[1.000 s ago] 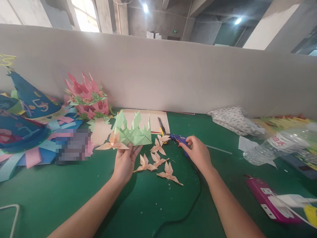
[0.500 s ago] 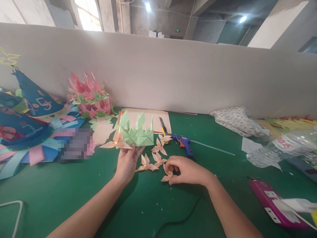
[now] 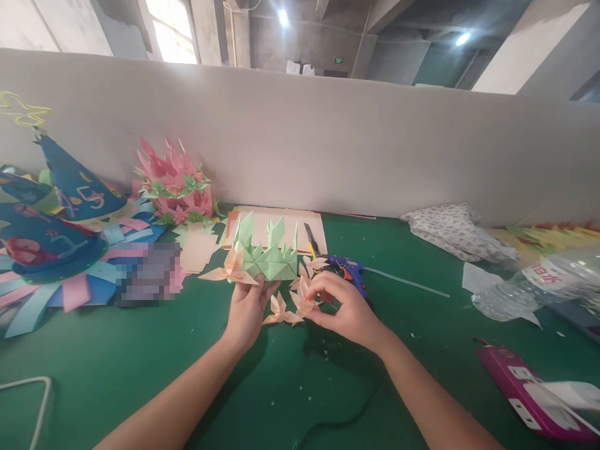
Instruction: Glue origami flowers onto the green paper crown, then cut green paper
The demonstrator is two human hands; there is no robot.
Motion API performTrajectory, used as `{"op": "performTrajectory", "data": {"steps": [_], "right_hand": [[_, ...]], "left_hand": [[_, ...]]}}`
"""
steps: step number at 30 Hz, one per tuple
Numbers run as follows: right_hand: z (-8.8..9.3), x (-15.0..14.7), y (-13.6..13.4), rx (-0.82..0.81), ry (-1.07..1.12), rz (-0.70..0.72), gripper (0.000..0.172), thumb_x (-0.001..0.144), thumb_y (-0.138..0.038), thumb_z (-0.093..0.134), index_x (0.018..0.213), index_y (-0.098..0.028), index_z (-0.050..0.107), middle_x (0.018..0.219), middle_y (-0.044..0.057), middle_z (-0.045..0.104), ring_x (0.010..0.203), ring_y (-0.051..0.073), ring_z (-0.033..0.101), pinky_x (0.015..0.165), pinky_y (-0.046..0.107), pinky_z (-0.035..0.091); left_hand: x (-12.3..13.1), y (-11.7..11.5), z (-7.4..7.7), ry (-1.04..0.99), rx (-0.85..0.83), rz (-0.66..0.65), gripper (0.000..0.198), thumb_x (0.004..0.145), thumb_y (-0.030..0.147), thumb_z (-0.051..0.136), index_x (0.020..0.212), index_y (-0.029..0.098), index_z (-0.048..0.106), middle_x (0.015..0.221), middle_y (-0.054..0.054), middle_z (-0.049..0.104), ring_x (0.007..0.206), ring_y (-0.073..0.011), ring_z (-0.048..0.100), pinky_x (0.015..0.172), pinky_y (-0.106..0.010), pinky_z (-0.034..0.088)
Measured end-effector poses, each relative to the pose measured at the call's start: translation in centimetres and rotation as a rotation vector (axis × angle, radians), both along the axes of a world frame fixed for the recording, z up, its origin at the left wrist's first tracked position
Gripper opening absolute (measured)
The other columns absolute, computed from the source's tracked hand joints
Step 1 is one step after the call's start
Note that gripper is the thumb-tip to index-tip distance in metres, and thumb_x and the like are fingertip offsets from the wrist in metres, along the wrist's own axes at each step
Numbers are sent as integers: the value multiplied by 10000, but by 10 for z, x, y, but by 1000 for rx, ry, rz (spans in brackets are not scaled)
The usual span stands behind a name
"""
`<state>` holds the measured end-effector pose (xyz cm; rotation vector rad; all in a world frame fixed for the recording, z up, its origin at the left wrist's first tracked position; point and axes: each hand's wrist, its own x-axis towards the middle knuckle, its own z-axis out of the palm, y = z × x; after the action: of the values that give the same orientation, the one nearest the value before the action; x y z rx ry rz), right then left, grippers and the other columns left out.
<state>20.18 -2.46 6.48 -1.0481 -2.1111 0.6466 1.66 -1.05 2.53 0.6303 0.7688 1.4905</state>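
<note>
A green folded-paper crown (image 3: 274,259) is held up from below by my left hand (image 3: 247,307), its fingers closed on the lower edge. At the crown's left end sits a peach paper flower (image 3: 232,270). My right hand (image 3: 344,306) pinches another peach paper flower (image 3: 305,300) between thumb and fingers, just below the crown's right end. A loose peach flower (image 3: 281,311) lies on the table between my hands. More peach flowers (image 3: 313,265) lie behind the held one, partly hidden. A blue glue gun (image 3: 352,272) rests just past my right hand.
A utility knife (image 3: 310,239) lies on cream paper sheets (image 3: 285,223) at the back. Pink paper crowns (image 3: 175,181) and blue cone hats (image 3: 77,178) stand left. On the right are a plastic bottle (image 3: 529,284) and a magenta power strip (image 3: 520,381) on the green table (image 3: 244,400).
My right hand has lifted a peach flower off the table and brought it up and left, nearer the crown. My left hand still holds the crown; the view has shifted slightly.
</note>
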Motion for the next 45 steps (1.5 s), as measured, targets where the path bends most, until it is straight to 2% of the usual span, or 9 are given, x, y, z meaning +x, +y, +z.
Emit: {"op": "performTrajectory", "data": {"steps": [4,8,16,22,30,45], "right_hand": [[2,-24,15,283,-57,-51,32,826,-243,557,828,-218,537,833,31,576,801,170,547,722,304,451],[1,-42,31,400,-66,-72,52,830,-197,541,872,-225,528,893,42,573,894,191,543,766,329,453],[-8,-57,39,401,-56,-75,70,840,-158,529,883,-212,525,904,45,550,901,181,529,791,329,461],[-6,-57,38,398,-69,-68,97,832,-221,574,926,-211,553,919,50,560,901,187,538,777,332,472],[-8,-58,38,430,-71,-68,126,891,-197,471,926,-186,591,920,60,582,876,175,546,781,329,476],[-5,-58,38,505,-180,-88,144,886,-170,478,908,-159,620,909,66,618,853,176,555,781,325,477]], "left_hand": [[1,-2,2,29,-10,18,297,746,265,634,1032,226,565,1124,-53,631,1071,-226,579,925,-393,469],[1,-3,2,35,9,3,333,739,211,620,1066,237,566,1056,-41,661,1039,-214,594,905,-376,475],[3,-4,8,34,41,-27,341,764,249,600,1103,235,555,1066,-51,657,1113,-215,546,924,-385,455],[2,-4,7,25,23,-21,351,774,262,603,1119,268,541,1053,-31,661,1101,-191,553,915,-350,460],[1,-3,8,37,46,-42,367,780,288,606,1138,257,530,1120,-44,636,1094,-202,558,904,-364,473],[1,-4,5,-30,26,-66,404,792,222,597,1184,254,506,1151,-50,619,1091,-205,561,924,-384,462]]}}
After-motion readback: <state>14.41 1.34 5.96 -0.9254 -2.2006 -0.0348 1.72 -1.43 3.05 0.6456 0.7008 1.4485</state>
